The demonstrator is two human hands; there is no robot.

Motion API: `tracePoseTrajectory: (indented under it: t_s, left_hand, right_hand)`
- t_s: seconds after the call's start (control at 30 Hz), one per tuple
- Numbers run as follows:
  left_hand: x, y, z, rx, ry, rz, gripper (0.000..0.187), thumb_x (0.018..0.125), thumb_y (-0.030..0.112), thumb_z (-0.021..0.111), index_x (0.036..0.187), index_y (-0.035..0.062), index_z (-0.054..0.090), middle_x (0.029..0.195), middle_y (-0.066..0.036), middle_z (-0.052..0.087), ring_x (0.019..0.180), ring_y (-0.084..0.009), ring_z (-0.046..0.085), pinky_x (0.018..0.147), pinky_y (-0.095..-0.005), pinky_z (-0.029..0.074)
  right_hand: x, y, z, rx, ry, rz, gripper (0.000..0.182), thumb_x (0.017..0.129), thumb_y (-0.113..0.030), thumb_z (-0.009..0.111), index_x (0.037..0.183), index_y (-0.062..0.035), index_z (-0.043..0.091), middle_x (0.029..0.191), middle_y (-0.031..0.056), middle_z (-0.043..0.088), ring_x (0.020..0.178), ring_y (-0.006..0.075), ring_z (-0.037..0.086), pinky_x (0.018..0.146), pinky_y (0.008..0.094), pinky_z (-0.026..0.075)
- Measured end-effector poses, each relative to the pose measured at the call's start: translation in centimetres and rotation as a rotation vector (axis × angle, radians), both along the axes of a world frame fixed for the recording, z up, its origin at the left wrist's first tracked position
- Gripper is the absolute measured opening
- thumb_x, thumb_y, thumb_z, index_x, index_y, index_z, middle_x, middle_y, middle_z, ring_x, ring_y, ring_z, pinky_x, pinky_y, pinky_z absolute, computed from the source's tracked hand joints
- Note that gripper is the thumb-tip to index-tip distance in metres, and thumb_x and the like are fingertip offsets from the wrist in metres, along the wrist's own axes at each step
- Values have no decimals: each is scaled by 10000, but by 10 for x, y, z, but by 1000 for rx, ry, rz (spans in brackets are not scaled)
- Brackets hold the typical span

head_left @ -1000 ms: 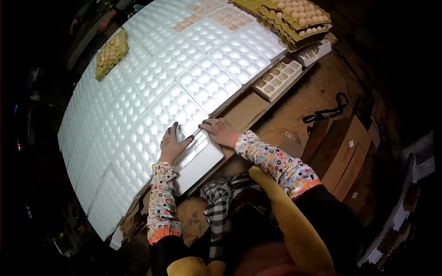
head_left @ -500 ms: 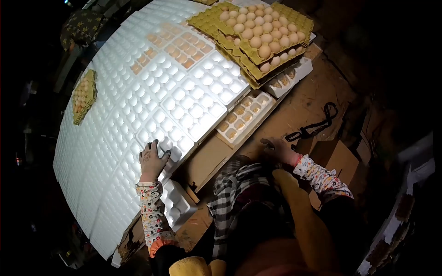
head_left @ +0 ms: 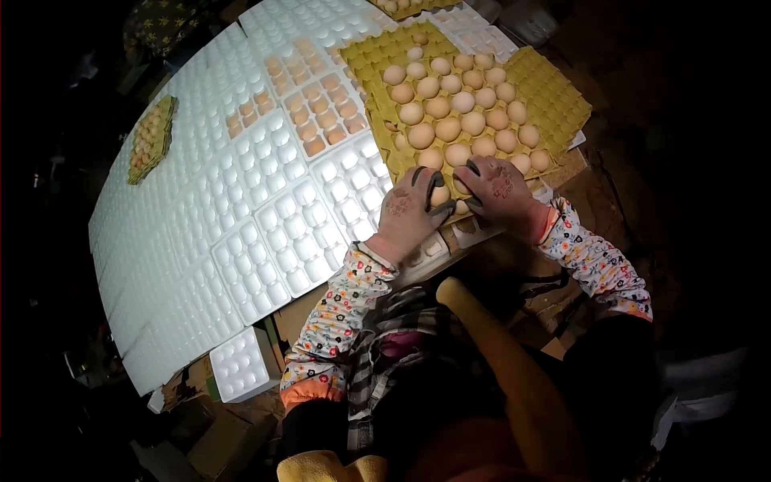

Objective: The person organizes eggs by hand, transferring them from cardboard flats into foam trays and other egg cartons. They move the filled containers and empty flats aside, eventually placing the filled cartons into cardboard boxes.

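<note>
My left hand (head_left: 412, 207), in a thin glove with dark fingertips, curls its thumb and fingers around a light brown egg (head_left: 439, 195) at the front edge of the egg stack. Beside it my right hand (head_left: 499, 193), gloved alike, closes its fingers about another egg (head_left: 461, 186). Both eggs are partly covered by the fingers. Under and behind the hands lies a yellowish pulp egg tray (head_left: 548, 90) with many eggs in rows, stacked on further trays. Left of it spread white foam egg trays (head_left: 301, 233) with square hollows.
Several foam trays hold eggs (head_left: 324, 112) near the pulp stack. A smaller pulp tray of eggs (head_left: 150, 138) rests on the far left. A white foam tray (head_left: 239, 365) hangs low at the front, above cardboard boxes (head_left: 229, 442). Another person's patterned clothing (head_left: 165, 24) shows at the back.
My left hand has left the foam trays and moved right to the egg stack. My right hand has risen from near my lap to the same stack. Both now grip eggs; the view has shifted.
</note>
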State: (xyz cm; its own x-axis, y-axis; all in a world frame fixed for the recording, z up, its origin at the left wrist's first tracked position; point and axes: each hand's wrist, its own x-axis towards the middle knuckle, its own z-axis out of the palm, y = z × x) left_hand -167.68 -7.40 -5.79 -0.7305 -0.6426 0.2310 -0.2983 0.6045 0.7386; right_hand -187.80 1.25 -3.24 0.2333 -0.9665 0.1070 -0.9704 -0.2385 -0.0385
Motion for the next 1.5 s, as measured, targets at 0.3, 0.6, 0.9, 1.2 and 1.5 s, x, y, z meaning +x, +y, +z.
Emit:
tracePoseTrajectory:
  t_s: [0.3,0.6,0.9,1.2,1.5]
  left_hand:
    - [-30,-31,35,54,-329,298,441,781,311,763,1117,58,630,1055,-142,594,871,-269,629,793,-375,524]
    - [-8,-50,29,1021,814,402,447,873,145,599,1301,41,521,900,-114,635,693,-193,606,652,-336,521]
    - [-64,-95,53,-255,-817,84,385,805,318,705,1138,144,621,1222,-169,503,1060,-331,593,896,-391,493]
    - [120,-64,14,90,-690,157,556,730,334,796,1206,130,592,1325,-164,481,1043,-310,611,881,-380,528]
    - [141,-73,-115,-93,-592,-48,318,870,310,613,1188,308,619,1420,-174,402,1064,-316,596,862,-385,530]
  right_hand:
    - [-92,-61,27,155,-1256,95,244,877,-84,601,1105,-10,555,1014,76,581,818,125,586,707,254,505]
    - [-39,-99,40,447,-177,156,389,778,-373,699,877,3,689,975,174,658,830,307,660,748,396,531]
    - [-85,-127,47,314,-429,21,409,818,-225,666,1197,-90,591,1132,150,588,889,238,625,797,356,522]
    - [-45,-133,51,360,-229,-132,478,734,-407,733,989,-13,642,1087,140,584,914,286,626,799,393,511]
    - [171,-165,-80,847,473,427,349,876,-171,549,1193,-50,630,1187,193,546,1097,275,610,867,394,508]
